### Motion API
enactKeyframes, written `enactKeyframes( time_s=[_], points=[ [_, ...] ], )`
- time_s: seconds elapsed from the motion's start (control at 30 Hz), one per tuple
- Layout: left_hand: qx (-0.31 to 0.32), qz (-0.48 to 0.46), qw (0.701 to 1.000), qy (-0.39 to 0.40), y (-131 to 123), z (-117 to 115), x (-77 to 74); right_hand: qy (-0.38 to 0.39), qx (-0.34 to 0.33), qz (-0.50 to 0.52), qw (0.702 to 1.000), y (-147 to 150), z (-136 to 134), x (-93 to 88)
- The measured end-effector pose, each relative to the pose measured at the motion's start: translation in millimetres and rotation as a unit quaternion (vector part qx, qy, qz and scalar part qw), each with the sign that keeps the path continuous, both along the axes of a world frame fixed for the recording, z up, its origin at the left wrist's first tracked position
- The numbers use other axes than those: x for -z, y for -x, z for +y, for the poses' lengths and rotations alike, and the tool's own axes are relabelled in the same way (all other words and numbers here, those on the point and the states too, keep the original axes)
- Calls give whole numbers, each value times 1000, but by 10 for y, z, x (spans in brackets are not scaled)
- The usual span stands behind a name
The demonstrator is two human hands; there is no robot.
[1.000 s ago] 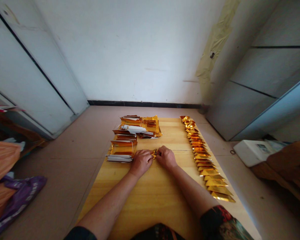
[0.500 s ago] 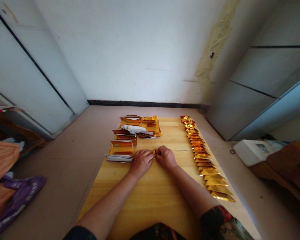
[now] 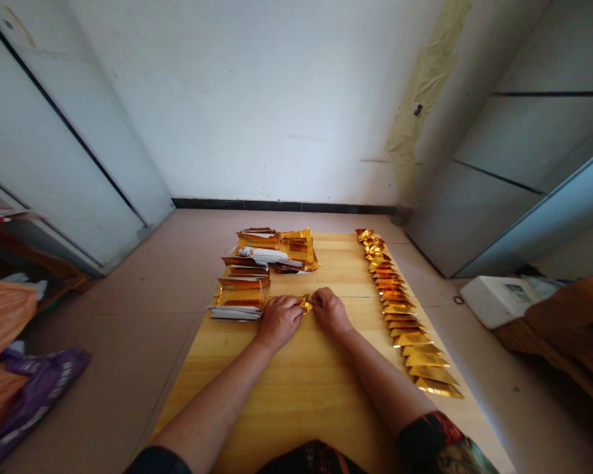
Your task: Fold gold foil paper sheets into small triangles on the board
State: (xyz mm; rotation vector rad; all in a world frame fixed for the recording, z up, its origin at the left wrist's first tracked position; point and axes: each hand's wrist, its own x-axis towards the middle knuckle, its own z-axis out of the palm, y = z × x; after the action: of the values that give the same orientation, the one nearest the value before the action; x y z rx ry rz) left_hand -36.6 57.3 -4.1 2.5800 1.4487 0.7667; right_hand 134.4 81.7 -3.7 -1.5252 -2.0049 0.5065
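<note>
A small folded piece of gold foil (image 3: 305,303) sits between my two hands on the pale wooden table (image 3: 296,395). My left hand (image 3: 279,321) and my right hand (image 3: 330,311) both pinch its edges with their fingertips. Just left of my left hand lies a stack of gold foil sheets with white paper strips (image 3: 242,298). A second such pile (image 3: 289,249) lies farther back. To the right, a long row of folded gold foil triangles (image 3: 398,309) runs down the table.
A white boxy device (image 3: 494,301) rests on brown furniture at the right. Orange and purple plastic bags (image 3: 24,375) are heaped on the floor at the left. White wall panels stand behind the table.
My right hand has shifted slightly right, and a little more of the gold foil piece shows between my hands. The stacks and the row have not moved.
</note>
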Motion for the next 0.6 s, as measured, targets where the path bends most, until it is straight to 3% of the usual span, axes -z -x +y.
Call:
enactKeyframes(
  time_s=[0.27, 0.6],
  points=[
    [-1, 6, 1000, 7, 1, 5, 3, 1, 1, 20, 1000, -6, 21, 53],
    [-1, 10, 1000, 6, 4, 0, -2, 22, 7, 2, 1000, 30, 2, -9]
  ],
)
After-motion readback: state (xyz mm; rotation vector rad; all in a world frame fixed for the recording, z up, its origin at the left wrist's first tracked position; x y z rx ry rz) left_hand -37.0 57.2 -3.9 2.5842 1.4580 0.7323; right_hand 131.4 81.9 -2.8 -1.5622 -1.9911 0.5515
